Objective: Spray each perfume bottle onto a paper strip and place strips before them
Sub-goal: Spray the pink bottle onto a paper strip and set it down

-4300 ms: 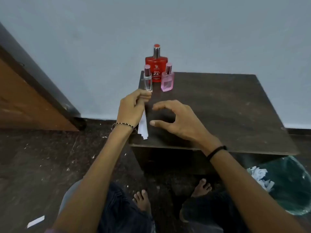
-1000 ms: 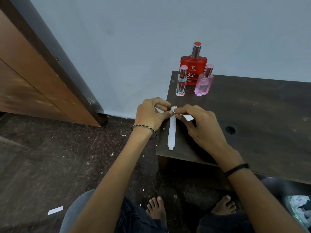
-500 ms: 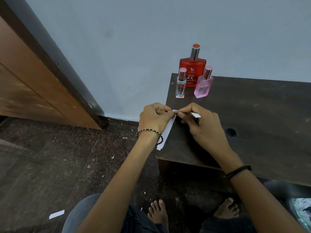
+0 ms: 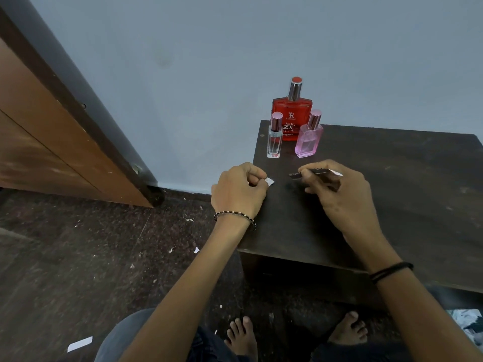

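Observation:
Three perfume bottles stand at the far left corner of the dark wooden table [image 4: 418,205]: a big red bottle [image 4: 292,118] at the back, a slim clear bottle [image 4: 274,142] and a pink bottle [image 4: 308,142] before it. My left hand [image 4: 237,194] is closed at the table's left edge, and a small white end of paper strips [image 4: 269,181] pokes out of its fingers. My right hand [image 4: 337,197] pinches one paper strip [image 4: 320,172], dark and printed on the visible side with a white tip, held level just in front of the bottles.
A brown door [image 4: 52,142] with a dark frame stands at the left. Paper scraps [image 4: 79,343] lie on the dark floor. A bin with crumpled paper [image 4: 467,327] shows at the lower right. My bare feet rest under the table.
My hands have come apart. The right hand drew one strip away to the right, while the left hand kept the rest and its long hanging end went out of sight.

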The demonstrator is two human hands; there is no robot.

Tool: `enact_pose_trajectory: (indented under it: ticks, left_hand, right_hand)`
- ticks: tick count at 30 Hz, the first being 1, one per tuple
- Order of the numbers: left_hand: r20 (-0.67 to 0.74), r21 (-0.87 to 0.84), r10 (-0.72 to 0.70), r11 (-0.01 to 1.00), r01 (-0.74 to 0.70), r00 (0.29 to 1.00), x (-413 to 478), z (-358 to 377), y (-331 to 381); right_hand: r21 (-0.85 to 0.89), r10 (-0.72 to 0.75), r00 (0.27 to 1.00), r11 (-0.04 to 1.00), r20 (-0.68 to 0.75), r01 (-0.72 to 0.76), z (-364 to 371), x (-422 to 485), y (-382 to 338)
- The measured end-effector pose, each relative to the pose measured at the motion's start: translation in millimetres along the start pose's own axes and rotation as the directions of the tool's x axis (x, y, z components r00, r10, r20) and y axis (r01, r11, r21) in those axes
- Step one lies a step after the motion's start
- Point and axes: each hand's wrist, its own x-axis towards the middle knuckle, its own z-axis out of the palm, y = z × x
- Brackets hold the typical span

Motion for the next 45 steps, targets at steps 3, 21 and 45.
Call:
enact_pose_trajectory:
  ticks: [3,21,45]
  left_hand:
    - [-0.120,-0.039,0.156,0.986,-0.161,0.981,-8.0,4.2,13.3]
    - [0.140,-0.575,-0.091,0.803,0.156,0.986,-6.9,34.3,38.3]
    - [-0.019,-0.151,0.003,0.988,-0.006,1.000,-3.4,-37.7,13.5]
  right_hand:
    - [-0.148,-0.131,0.988,0.982,-0.077,0.118,-6.1,-1.8,1.6]
    - [-0.283,-0.154,0.987,0.950,-0.046,0.135,-14.4,2.2,-5.3]
    - [-0.190,0.080,0.989,0.976,-0.127,-0.104,21.0,63.7,-6.5]
